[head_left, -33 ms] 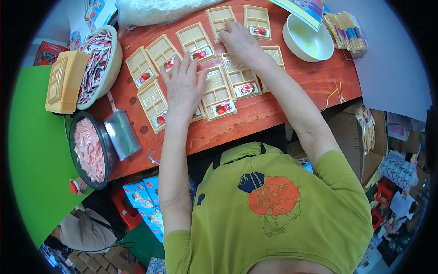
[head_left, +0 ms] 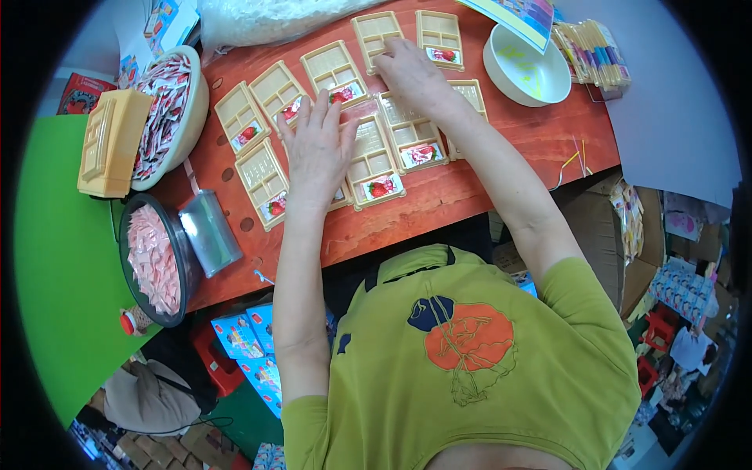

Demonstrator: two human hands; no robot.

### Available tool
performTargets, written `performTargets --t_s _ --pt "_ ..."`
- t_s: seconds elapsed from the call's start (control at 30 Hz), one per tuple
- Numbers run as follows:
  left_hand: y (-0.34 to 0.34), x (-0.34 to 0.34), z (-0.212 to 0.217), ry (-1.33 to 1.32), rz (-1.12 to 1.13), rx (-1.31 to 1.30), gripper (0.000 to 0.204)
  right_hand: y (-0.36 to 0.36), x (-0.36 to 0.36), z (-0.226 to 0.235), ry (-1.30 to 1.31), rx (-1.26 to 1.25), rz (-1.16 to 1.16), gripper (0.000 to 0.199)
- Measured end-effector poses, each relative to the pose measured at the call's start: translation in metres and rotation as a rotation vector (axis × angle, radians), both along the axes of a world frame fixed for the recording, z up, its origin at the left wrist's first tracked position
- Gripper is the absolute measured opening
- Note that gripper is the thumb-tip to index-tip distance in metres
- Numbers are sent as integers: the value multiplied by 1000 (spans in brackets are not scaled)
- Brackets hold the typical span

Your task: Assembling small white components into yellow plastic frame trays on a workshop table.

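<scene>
Several beige compartment trays lie on the red wood-grain table, most with a small strawberry-printed packet in a lower compartment. My left hand (head_left: 319, 153) rests over the middle-left trays, fingers spread and holding nothing; it partly hides a tray (head_left: 278, 90) and its packet. At the far middle, my right hand (head_left: 415, 77) reaches over the lower part of another tray (head_left: 377, 30), its fingers bent downward and together. Whatever those fingertips hold, if anything, is hidden. Right of it lies a tray (head_left: 439, 30) with a strawberry packet (head_left: 443, 56). A nearer tray (head_left: 370, 149) also bears a packet (head_left: 381, 186).
A cream basin (head_left: 196, 102) of red-and-white packets and a dark basin (head_left: 185, 274) of pink packets stand at left, near a clear plastic container (head_left: 211, 233). A white bowl (head_left: 554, 84) and bundled thin sticks (head_left: 599, 59) sit at right. A plastic bag (head_left: 274, 19) lies behind.
</scene>
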State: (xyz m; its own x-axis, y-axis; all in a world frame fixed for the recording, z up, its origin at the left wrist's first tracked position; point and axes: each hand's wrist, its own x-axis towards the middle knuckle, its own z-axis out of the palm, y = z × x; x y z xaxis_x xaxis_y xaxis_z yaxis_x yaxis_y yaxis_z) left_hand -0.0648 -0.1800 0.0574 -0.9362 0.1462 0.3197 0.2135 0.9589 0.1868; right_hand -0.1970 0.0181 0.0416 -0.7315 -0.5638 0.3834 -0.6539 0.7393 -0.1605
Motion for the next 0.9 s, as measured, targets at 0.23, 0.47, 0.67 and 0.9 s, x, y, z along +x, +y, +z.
performTargets --t_s 0.23,0.47,0.67,0.9 --pt "10 4 14 -39 -16 34 45 33 16 14 79 -40 -256 31" --pt "15 11 16 -49 -44 19 44 57 16 24 -205 153 -335 39" --pt "21 -9 6 -73 -11 9 47 49 -12 4 -148 43 -242 31" --pt "15 -13 -4 -94 32 45 52 23 -26 -3 24 -121 -114 36"
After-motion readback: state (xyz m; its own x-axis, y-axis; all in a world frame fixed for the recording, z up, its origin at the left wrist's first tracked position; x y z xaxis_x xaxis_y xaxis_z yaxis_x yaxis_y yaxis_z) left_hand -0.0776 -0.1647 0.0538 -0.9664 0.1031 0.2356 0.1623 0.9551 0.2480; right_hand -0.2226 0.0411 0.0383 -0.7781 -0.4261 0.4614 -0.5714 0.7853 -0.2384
